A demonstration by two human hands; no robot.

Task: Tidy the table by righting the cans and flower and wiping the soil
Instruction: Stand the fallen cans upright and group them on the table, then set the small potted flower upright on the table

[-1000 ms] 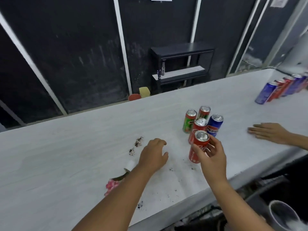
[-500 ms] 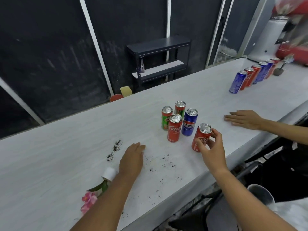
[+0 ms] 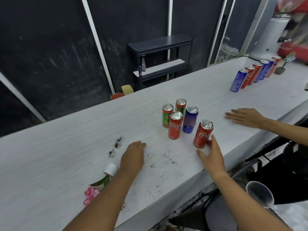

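Can, red, upright, silver-topped, right hand fingers loose against it; left hand fingers relaxed, empty.

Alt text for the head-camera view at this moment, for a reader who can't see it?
Five cans stand upright on a white table; the right hand touches the nearest red can. The left hand rests palm down among scattered soil, beside a potted flower lying on its side. Farther right, another person's hand lies flat.
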